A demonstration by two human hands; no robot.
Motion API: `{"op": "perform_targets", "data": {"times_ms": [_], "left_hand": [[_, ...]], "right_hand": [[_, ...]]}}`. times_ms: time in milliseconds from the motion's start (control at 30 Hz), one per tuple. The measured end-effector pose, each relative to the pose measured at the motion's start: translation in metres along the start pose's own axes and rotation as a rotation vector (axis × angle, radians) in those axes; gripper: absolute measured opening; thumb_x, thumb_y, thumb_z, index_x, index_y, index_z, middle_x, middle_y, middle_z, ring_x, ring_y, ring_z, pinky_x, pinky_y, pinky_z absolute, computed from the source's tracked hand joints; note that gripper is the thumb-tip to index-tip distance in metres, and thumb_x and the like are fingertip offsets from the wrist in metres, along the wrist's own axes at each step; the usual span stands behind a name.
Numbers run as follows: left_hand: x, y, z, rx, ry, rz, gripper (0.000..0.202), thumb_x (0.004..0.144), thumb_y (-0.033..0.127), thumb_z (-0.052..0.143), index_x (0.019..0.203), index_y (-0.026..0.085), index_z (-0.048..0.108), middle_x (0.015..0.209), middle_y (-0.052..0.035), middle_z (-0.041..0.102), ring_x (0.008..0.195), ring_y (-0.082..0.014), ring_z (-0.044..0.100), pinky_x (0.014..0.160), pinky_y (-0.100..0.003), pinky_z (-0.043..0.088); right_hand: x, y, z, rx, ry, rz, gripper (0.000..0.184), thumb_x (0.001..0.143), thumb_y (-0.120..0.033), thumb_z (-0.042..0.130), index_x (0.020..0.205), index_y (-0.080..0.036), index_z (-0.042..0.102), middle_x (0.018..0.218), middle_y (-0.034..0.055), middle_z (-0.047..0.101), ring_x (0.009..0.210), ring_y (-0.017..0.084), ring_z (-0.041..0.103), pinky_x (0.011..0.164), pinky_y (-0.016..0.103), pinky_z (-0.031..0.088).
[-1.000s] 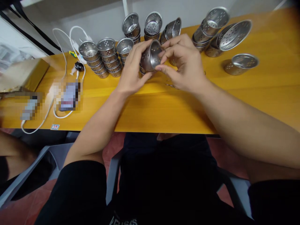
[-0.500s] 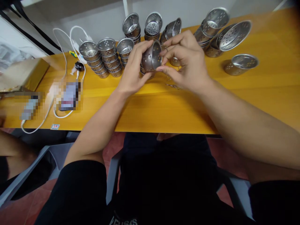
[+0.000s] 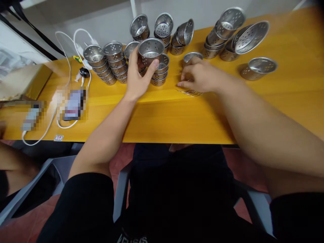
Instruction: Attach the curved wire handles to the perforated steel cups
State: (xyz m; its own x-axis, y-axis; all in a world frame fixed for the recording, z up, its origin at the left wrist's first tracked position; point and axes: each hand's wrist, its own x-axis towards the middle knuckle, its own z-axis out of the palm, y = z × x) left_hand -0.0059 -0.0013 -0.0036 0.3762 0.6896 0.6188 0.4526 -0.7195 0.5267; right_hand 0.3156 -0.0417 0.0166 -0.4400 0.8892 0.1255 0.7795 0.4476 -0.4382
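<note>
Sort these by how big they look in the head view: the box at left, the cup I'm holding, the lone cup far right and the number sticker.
1. Box
2. Held cup and lone cup: they look too alike to rank
3. Number sticker

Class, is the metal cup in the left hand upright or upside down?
Upright: the left hand holds the cup with its open rim facing up.

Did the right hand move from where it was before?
Yes. The right hand has moved down and a little right in the picture, from the held cup toward the thin wires lying on the table.
</note>
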Motion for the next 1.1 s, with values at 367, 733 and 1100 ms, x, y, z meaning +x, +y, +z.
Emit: {"op": "perform_targets", "data": {"times_ms": [367,733,1100], "left_hand": [[0.005,-0.037,0.032,-0.075,0.127,-0.066,0.074,0.115,0.074,0.079,0.180,0.056,0.049,0.181,-0.0073,0.072,0.177,-0.0318,0.068,0.154,-0.063,0.057],[0.000,-0.037,0.035,-0.106,0.035,-0.097,0.065,0.122,0.069,0.073,0.180,0.050,0.051,0.179,-0.0104,0.074,0.170,-0.0314,0.075,0.142,-0.059,0.069],[0.001,-0.028,0.037,-0.126,0.045,-0.146,0.061,0.120,0.069,0.078,0.174,0.047,0.060,0.169,-0.0109,0.081,0.164,-0.0325,0.079,0.144,-0.062,0.067]], "right_hand": [[-0.016,-0.059,-0.001,0.223,0.183,-0.149,0.094,0.117,-0.074,0.073,0.201,-0.048,0.038,0.208,-0.0055,0.041,0.177,0.042,0.058,0.154,0.062,0.045],[-0.009,-0.059,0.008,0.186,0.159,-0.088,0.100,0.105,-0.089,0.067,0.199,-0.069,0.038,0.192,-0.0186,0.060,0.195,0.041,0.033,0.161,0.074,0.037],[-0.008,-0.063,0.012,0.213,0.150,-0.066,0.112,0.100,-0.093,0.072,0.202,-0.065,0.036,0.187,-0.0105,0.068,0.185,0.051,0.048,0.156,0.079,0.040]]}}
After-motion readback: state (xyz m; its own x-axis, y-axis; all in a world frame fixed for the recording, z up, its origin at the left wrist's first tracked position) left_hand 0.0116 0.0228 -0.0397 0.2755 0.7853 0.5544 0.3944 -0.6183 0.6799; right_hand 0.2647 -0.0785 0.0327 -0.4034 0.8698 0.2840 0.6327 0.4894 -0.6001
